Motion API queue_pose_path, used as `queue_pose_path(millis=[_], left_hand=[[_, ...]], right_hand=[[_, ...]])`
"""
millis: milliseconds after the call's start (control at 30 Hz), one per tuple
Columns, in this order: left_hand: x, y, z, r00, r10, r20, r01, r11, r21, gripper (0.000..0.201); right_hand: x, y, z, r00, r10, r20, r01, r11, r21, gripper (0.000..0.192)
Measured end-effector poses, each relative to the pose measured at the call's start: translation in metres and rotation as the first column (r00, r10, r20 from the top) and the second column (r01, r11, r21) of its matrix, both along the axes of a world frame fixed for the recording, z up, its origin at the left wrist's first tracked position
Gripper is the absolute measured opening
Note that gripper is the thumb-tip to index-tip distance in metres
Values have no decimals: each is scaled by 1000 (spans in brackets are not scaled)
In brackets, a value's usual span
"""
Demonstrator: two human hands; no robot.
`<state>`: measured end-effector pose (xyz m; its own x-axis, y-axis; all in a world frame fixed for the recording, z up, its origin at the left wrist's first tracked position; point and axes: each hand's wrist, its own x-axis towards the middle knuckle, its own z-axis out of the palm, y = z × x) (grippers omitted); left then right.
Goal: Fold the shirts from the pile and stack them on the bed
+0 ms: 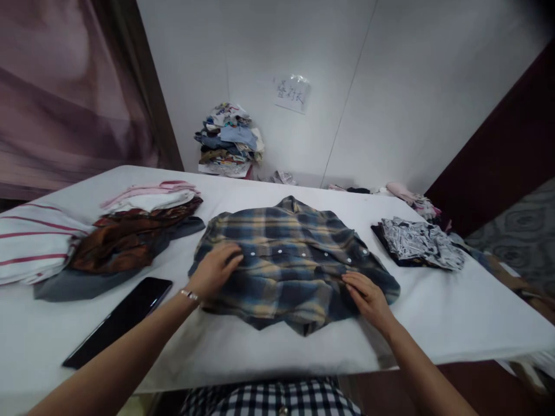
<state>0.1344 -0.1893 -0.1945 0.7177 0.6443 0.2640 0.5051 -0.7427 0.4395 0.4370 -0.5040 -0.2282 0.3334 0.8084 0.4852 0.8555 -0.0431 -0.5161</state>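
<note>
Pressing down on a blue, yellow and grey plaid cotton shirt, a person is working at a white cloth-covered tabletop, the garment lying flat at the centre with its row of white snap buttons facing up. The left hand is resting palm down, fingers spread and gripping nothing, on the shirt's edge at nine o'clock; a thin bracelet is showing at that wrist. The right hand is lying flat as well, fingers extended and holding nothing, on the shirt's lower edge at about four o'clock.

At nine o'clock from the shirt, a stack of folded clothes is sitting, with pink and white pieces over a rust-brown satin garment and a grey one beneath. A white fabric with red stripes is lying further out the same way. A flat black phone is resting at eight o'clock, just beside the left forearm. At three o'clock, well apart from the shirt, a crumpled black-and-white patterned garment is lying. At twelve o'clock, against the white wall, a tall heap of mixed clothes is standing near a paper sign with handwriting.
</note>
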Motion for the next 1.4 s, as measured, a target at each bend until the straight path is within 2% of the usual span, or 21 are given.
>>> queue_pose_path(millis=[67,133,267,367,433,500,600,667,733,833,900,1000,1067,1133,1167,1233,1300,1367,1400], left_hand=[[-11,-34,-6,984,-172,-52,168,984,-66,36],[-20,-57,-16,960,-263,-98,256,964,-73,37],[-22,-71,-30,958,-256,-129,259,966,8,28],[-12,-71,-25,960,-252,-124,258,966,36,29],[-7,-73,-16,968,-232,-93,237,970,47,32],[-9,-78,-5,983,-183,-24,184,981,58,30],[-22,-90,8,996,-41,81,34,996,83,29],[-33,-97,12,992,46,115,-57,994,94,30],[-40,-104,12,991,62,119,-72,994,83,32],[-43,-110,8,994,7,106,-10,1000,28,31],[-43,-111,9,995,12,98,-12,1000,0,30],[-47,-105,17,993,96,75,-96,995,-4,31],[-50,-98,23,986,161,37,-160,987,-4,32],[-53,-89,24,980,186,-63,-188,982,-19,32],[-53,-85,21,975,175,-134,-181,983,-31,32],[-52,-79,12,955,131,-267,-152,986,-61,31],[-50,-76,1,940,90,-330,-127,988,-91,32],[-48,-75,-7,941,73,-332,-116,987,-112,34],[-48,-76,-8,942,73,-327,-118,986,-120,35]], right_hand=[[-11,-13,-3,1000,4,-13,-4,1000,-15,28],[-24,-20,-6,999,47,0,-47,996,-74,34],[-46,-14,-13,989,119,88,-99,973,-211,50],[-55,-2,-16,984,109,139,-79,975,-209,35],[-58,2,-16,987,98,130,-76,984,-163,25],[-61,1,-13,994,91,61,-86,993,-82,23],[-65,-10,-6,990,92,-109,-85,994,73,22],[-69,-19,-2,984,79,-161,-60,991,120,20],[-74,-25,-2,988,76,-134,-67,995,71,19],[-83,-29,-6,992,119,-46,-123,988,-89,19],[-82,-32,-8,991,137,-9,-137,980,-143,22],[-61,-40,-10,999,40,27,-39,998,-53,30],[-32,-46,-9,989,-143,26,141,988,67,30],[3,-49,-8,932,-363,-16,362,922,135,37],[20,-49,-7,891,-451,-53,454,882,125,44],[52,-44,-4,805,-564,-182,577,817,22,58],[77,-34,1,685,-614,-391,618,775,-133,61],[95,-24,8,492,-607,-623,582,762,-283,61],[102,-19,11,386,-577,-720,534,776,-335,61]])
